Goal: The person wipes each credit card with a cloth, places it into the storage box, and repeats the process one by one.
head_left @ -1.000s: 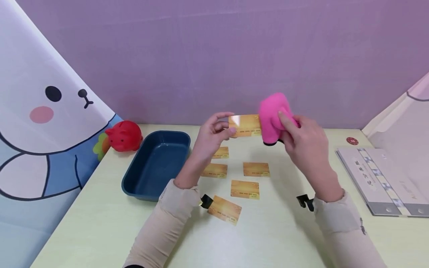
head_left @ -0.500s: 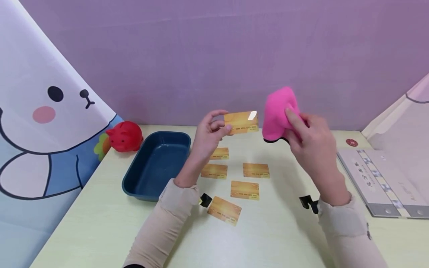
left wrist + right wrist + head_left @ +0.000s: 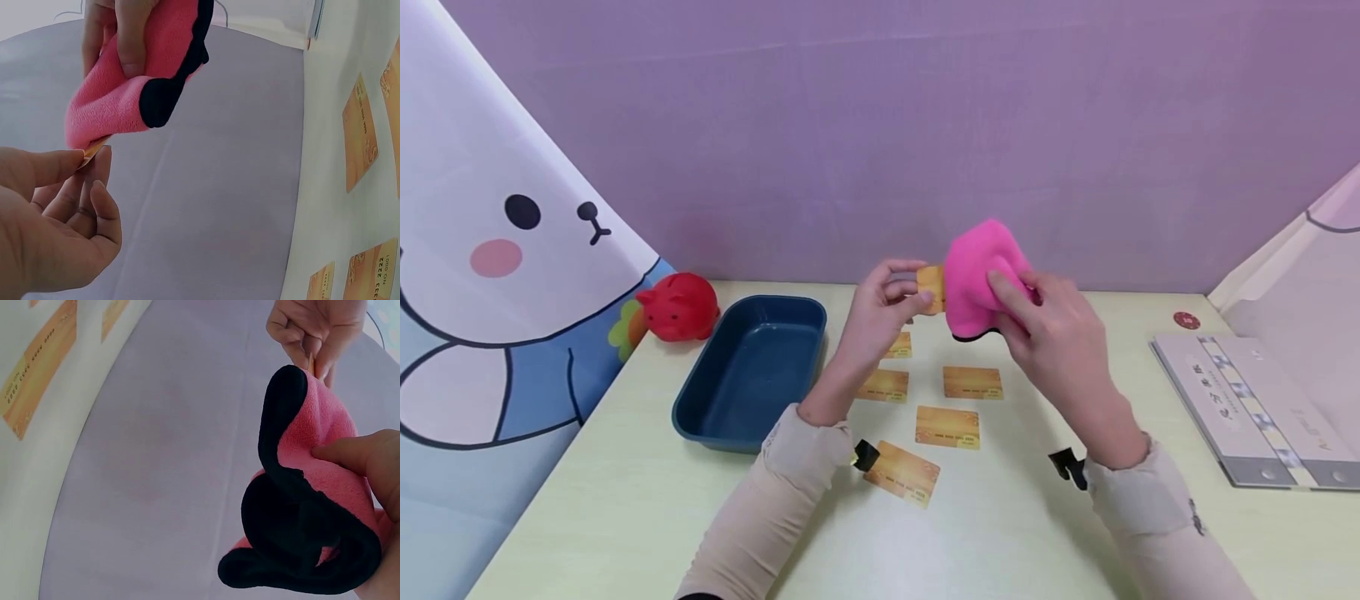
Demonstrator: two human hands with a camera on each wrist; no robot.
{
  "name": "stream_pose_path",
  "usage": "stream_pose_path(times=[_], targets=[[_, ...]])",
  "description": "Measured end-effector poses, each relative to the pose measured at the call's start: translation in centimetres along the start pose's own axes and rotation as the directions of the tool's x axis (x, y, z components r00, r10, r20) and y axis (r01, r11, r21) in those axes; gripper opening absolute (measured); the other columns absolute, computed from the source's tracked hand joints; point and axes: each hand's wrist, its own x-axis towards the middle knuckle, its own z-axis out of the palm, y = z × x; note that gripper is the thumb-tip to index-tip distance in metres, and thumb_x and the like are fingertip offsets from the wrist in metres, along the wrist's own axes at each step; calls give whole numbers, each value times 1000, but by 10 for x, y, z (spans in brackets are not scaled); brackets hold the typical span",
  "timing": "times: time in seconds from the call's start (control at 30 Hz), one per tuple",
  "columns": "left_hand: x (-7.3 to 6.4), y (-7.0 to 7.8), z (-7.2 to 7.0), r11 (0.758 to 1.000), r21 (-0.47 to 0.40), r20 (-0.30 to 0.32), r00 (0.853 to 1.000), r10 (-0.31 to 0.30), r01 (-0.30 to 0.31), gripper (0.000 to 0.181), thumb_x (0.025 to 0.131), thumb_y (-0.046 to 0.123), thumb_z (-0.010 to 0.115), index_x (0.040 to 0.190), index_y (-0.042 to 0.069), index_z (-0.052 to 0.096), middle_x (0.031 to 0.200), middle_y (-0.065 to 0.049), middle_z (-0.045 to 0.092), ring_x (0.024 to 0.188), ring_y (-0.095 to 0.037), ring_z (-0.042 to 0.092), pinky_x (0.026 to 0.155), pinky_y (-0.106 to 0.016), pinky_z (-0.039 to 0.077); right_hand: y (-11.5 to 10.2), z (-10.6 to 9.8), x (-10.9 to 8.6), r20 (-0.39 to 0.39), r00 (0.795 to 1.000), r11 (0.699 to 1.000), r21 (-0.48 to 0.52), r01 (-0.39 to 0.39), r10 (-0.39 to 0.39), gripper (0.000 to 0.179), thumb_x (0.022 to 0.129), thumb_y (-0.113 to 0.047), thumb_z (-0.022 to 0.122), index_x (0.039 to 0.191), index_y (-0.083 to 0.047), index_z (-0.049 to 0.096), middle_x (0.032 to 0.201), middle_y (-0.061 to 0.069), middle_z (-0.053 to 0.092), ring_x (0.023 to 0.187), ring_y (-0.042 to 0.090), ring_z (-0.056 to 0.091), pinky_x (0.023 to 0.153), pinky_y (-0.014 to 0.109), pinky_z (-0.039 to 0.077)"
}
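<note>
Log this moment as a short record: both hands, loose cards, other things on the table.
left hand: pinches a gold card, partly covered by the pink cloth
right hand: grips the pink cloth
loose cards: five visible on the table
tray: blue, left of the cards
piggy bank: red, left of the tray
far right: flat case, red disc

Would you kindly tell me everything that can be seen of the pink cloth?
The pink cloth has a fleecy-looking surface and thick black edging that curls in loose folds. It is bunched up and held above the table. The right hand grips it from one side; the cloth's other end meets an orange card pinched by the left hand and hides part of that card in the head view.
</note>
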Motion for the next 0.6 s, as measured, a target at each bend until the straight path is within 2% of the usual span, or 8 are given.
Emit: stream_pose_path(times=[0.2,0.3,0.43,0.6], targets=[[-1,0,3,1000,13,21,1000,-24,24,32,96,7,66,127,9,59,102,-20,72,81,-13,61,68,-24,45,-3,2,-1,41,999,999,-46,12,-10,33,87,-15,79,119,-15,73,95,24,65,70,37,54,59,45,48],[0,1,4,999,17,19,999,-31,31,31,96,7,66,127,9,60,104,-21,73,81,-13,62,67,-24,44,-4,4,-1,47,999,999,-42,-2,4,36,84,-15,81,119,-16,73,97,24,66,72,38,55,58,45,48],[0,1,2,999,19,25,999,-30,30,31,96,7,66,126,10,61,102,-20,73,80,-13,62,66,-24,43,-4,5,-1,55,998,999,-36,-18,20,39,81,-12,84,118,-16,74,98,24,66,73,39,56,57,46,49],[0,1,-1,999,26,34,999,-32,31,31,96,7,66,127,11,62,95,-14,72,79,-15,61,66,-26,42,1,3,-2,93,994,997,-69,-44,50,35,84,-8,80,117,-16,73,93,25,65,71,39,54,55,46,48]])
